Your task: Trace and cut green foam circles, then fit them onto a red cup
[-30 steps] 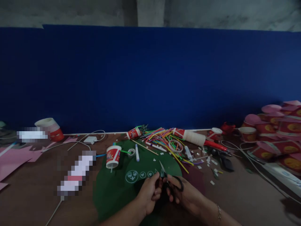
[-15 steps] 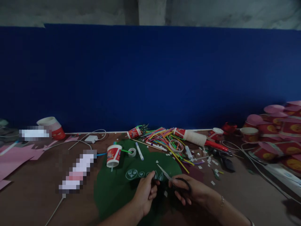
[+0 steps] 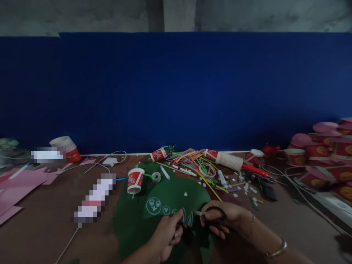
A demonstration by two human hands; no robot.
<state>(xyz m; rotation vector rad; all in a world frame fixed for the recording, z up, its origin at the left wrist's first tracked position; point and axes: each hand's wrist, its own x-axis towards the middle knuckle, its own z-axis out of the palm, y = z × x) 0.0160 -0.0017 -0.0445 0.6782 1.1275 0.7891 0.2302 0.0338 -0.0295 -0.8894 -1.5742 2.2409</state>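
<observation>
My left hand (image 3: 168, 233) pinches the lower edge of a green sheet (image 3: 176, 194) between thumb and curled fingers. White line drawings of a face, a heart and leaf shapes run along that edge. In my right hand (image 3: 230, 215) is a pair of scissors (image 3: 198, 212) with black handles, my fingers through the loops. The blades point left at the leaf drawings, and part of them is hidden by the sheet. Beyond the hands, a red paper cup (image 3: 135, 180) with a green straw lies tipped near a tape roll (image 3: 156, 177) and a capped marker (image 3: 165, 172).
Colourful straws (image 3: 189, 161) lie heaped at the back beside a stack of paper cups (image 3: 230, 161). White paper scraps (image 3: 246, 187) are scattered to the right. Red bowls (image 3: 316, 150) pile up at far right. Pink paper (image 3: 24, 183) and a blurred-out white object (image 3: 96, 198) are on the left.
The scissors have moved down and right, and their blades now meet the green sheet's edge. The sheet shows more broadly raised above the table. My left hand keeps its pinch.
</observation>
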